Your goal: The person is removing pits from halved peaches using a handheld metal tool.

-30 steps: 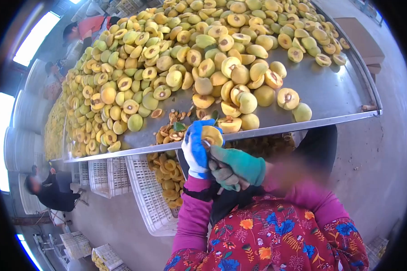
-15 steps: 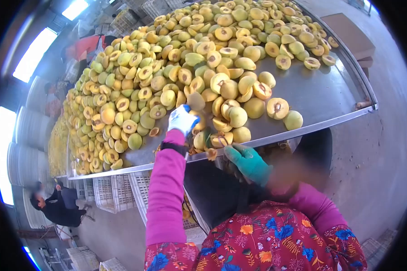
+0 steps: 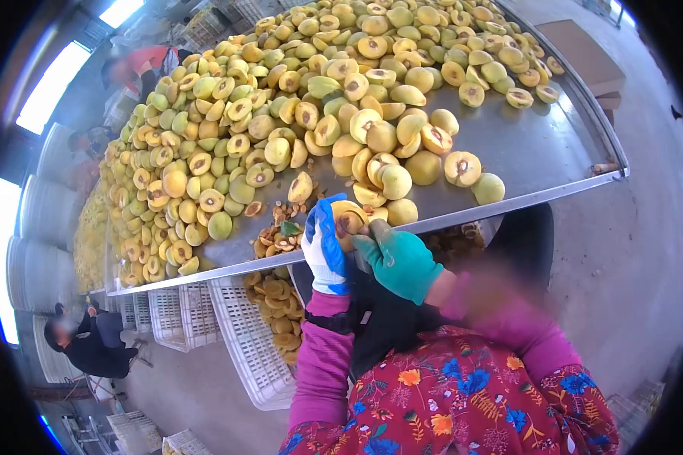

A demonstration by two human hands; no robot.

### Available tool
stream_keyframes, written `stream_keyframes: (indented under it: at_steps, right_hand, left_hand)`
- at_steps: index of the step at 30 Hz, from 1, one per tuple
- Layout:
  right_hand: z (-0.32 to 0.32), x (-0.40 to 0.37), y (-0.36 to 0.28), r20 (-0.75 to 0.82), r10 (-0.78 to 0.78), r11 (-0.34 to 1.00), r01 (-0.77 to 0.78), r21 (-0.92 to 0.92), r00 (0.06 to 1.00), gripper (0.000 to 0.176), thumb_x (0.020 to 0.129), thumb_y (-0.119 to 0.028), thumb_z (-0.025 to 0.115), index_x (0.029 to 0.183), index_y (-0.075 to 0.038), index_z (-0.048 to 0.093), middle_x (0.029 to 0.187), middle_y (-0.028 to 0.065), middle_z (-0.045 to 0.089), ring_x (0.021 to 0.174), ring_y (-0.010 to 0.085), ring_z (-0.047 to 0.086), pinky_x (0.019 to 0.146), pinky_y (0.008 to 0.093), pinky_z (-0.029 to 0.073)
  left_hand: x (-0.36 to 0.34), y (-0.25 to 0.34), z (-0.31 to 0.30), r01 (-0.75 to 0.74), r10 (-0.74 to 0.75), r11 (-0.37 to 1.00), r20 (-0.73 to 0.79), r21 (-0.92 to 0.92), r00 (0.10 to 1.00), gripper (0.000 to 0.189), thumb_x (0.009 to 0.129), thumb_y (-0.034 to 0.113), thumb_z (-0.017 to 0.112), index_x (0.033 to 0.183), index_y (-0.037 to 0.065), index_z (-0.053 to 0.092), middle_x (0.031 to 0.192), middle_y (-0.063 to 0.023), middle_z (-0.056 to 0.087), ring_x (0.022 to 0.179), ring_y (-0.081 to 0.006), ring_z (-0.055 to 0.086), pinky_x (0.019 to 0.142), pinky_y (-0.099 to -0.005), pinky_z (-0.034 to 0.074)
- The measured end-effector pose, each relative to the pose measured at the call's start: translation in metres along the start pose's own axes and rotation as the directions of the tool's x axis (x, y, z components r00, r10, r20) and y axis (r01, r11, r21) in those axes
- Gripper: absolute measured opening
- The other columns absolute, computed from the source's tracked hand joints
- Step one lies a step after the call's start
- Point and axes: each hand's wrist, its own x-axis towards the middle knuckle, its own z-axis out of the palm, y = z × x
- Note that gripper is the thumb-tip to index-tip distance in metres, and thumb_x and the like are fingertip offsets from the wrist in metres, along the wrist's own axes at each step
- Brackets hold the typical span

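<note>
My left hand [image 3: 325, 249], in a white glove with blue on it, holds a halved yellow peach [image 3: 348, 218] at the table's front edge. The cut face and its brown pit hollow are turned toward my right hand. In a green glove, my right hand [image 3: 402, 263] is closed, its fingertips at the peach's cut side. What it grips is hidden. Brown pits and scraps [image 3: 277, 240] with a green leaf [image 3: 290, 227] lie just left of my left hand. Several peach halves [image 3: 383, 178] rest on the metal behind my hands.
A large heap of peach halves [image 3: 228, 144] covers much of the metal table [image 3: 508, 152], which has a raised rim. Below the front edge stands a white crate [image 3: 243, 349] beside brownish-yellow peach halves [image 3: 277, 307]. Another person [image 3: 102, 341] sits at the left; one in red [image 3: 148, 61] is behind.
My left hand has come back from the pile to the table edge, now holding a peach half. My right hand has moved left to meet it. The scraps and crate are more exposed.
</note>
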Motion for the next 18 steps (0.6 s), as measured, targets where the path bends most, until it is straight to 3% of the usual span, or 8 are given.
stream_keyframes:
  at_steps: [2,3,6,12,15,16,17,18]
  right_hand:
    - [-0.001,-0.002,-0.006,0.004,0.021,0.998,-0.02,-0.067,1.0,0.028,0.091,-0.03,0.052,0.083,-0.003,0.049,0.057,0.0165,0.056,0.051,0.0355,0.057,0.043,0.0442,0.042]
    - [0.0,-0.002,-0.007,0.009,0.017,0.997,-0.017,-0.069,1.0,0.028,0.091,-0.03,0.052,0.083,-0.003,0.049,0.057,0.0165,0.056,0.051,0.0355,0.057,0.043,0.0442,0.042]
    - [0.003,-0.003,-0.012,0.04,0.019,1.0,-0.018,-0.024,0.999,0.029,0.092,-0.03,0.052,0.083,-0.003,0.049,0.056,0.0173,0.055,0.05,0.0353,0.057,0.043,0.0435,0.042]
    - [0.024,-0.01,-0.001,-0.011,0.044,0.998,-0.043,0.052,0.999,0.029,0.093,-0.029,0.05,0.083,-0.003,0.049,0.056,0.0186,0.055,0.052,0.0366,0.056,0.045,0.044,0.043]
    - [0.03,-0.014,0.003,-0.123,-0.135,0.99,0.139,0.029,0.983,0.028,0.094,-0.029,0.05,0.084,-0.003,0.049,0.052,0.0102,0.048,0.04,0.0278,0.048,0.04,0.0363,0.04]
    - [0.017,-0.013,-0.009,0.083,0.153,0.923,-0.172,0.344,0.985,0.029,0.095,-0.031,0.047,0.084,-0.004,0.049,0.051,0.0066,0.044,0.037,0.0223,0.044,0.038,0.0334,0.038]
    - [0.007,-0.012,-0.02,0.36,0.344,0.68,-0.494,0.542,0.867,0.031,0.096,-0.034,0.044,0.084,-0.006,0.049,0.051,0.0029,0.04,0.035,0.0167,0.04,0.035,0.0305,0.036]
    - [0.001,-0.01,-0.024,0.37,0.339,0.68,-0.497,0.54,0.865,0.031,0.096,-0.034,0.044,0.084,-0.006,0.049,0.051,0.0029,0.04,0.035,0.0167,0.04,0.035,0.0305,0.036]
  left_hand:
    - [-0.002,0.001,0.012,0.096,-0.278,0.748,-0.179,-0.657,0.944,0.027,0.092,0.02,0.055,0.105,-0.003,0.058,0.101,-0.0101,0.065,0.082,-0.0107,0.058,0.073,-0.0231,0.048]
    - [0.001,-0.001,0.007,0.284,-0.464,0.631,-0.058,-0.722,0.884,0.03,0.093,0.022,0.054,0.103,-0.006,0.059,0.1,-0.0116,0.065,0.085,-0.0117,0.058,0.077,-0.0241,0.047]
    - [-0.001,0.001,0.008,0.185,-0.375,0.743,-0.171,-0.644,0.911,0.031,0.094,0.024,0.053,0.102,-0.006,0.059,0.1,-0.0119,0.065,0.086,-0.0135,0.058,0.081,-0.0266,0.045]
    - [0.002,0.005,0.005,0.174,-0.325,0.805,-0.177,-0.567,0.929,0.035,0.095,0.027,0.049,0.099,-0.006,0.06,0.095,-0.01,0.065,0.086,-0.0147,0.057,0.082,-0.0281,0.044]
    - [0.002,0.01,0.002,0.149,-0.251,0.852,-0.141,-0.502,0.958,0.035,0.095,0.028,0.048,0.099,-0.005,0.06,0.093,-0.0092,0.065,0.084,-0.0136,0.057,0.08,-0.027,0.045]
    - [0.001,0.013,0.0,0.147,-0.228,0.862,-0.112,-0.485,0.967,0.035,0.095,0.027,0.048,0.099,-0.005,0.06,0.093,-0.009,0.065,0.083,-0.0131,0.057,0.078,-0.0264,0.045]
    - [-0.001,0.012,0.001,0.153,-0.236,0.861,-0.115,-0.484,0.965,0.035,0.095,0.027,0.048,0.099,-0.005,0.06,0.093,-0.009,0.065,0.083,-0.0131,0.057,0.078,-0.0264,0.045]
    - [-0.001,0.011,0.002,0.149,-0.225,0.836,-0.083,-0.527,0.971,0.034,0.095,0.027,0.048,0.099,-0.005,0.06,0.092,-0.0091,0.065,0.082,-0.0133,0.058,0.076,-0.026,0.046]
